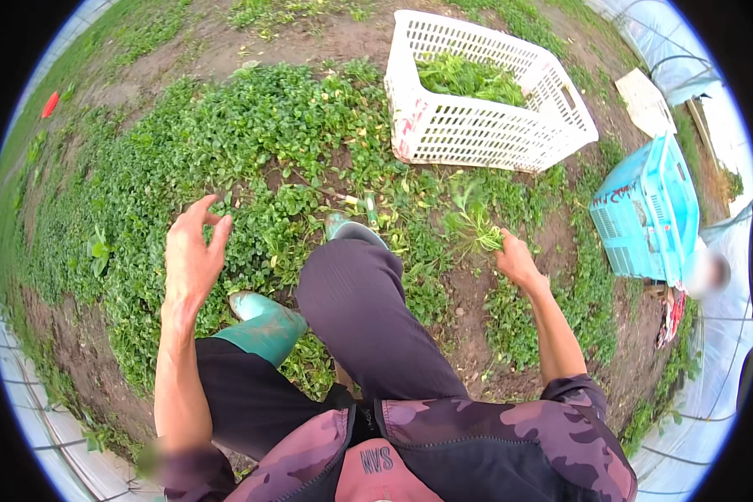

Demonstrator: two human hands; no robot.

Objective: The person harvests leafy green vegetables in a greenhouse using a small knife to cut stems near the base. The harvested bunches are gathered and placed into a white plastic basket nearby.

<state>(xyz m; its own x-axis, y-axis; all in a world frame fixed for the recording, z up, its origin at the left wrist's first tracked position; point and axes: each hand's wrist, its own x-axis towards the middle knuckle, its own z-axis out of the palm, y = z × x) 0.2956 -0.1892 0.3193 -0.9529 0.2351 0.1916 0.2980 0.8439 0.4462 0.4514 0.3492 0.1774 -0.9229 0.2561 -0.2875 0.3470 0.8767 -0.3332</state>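
My left hand (194, 254) hovers over the bed of low leafy greens (251, 138), its fingers apart and nothing in it. On the right, my right hand (518, 262) grips a small bunch of leafy greens (472, 224) by one end; the leaves point away from me. Beyond that bunch stands a white slatted plastic crate (483, 135), with a heap of cut greens (470, 78) inside. A thin tool (351, 199) with a pale band and a green cylindrical piece (371, 210) lie among the plants past my boot; their exact kind is unclear.
Blue plastic crates (640, 210), apparently stacked, stand at the right, with a pale board (645, 101) behind them. A red object (50, 105) lies at far left. My green rubber boot (260, 323) is among the plants. Clear plastic sheeting (721, 376) on hoops borders the plot.
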